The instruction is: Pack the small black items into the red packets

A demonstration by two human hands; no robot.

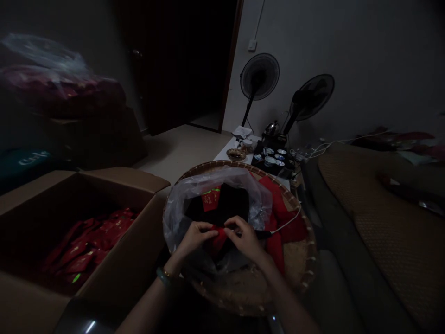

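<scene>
Dim room: over the woven basket, left hand and right hand both pinch one red packet, the cardboard box sitting just beside the basket.

So your basket sits right in front of you, plastic bag inside it, and your left hand and right hand meet on 1 packet over the bag. Cardboard box is just left of the basket, loose packets in it. Tea set behind the basket, 2 fans behind that, sofa on your right.
</scene>
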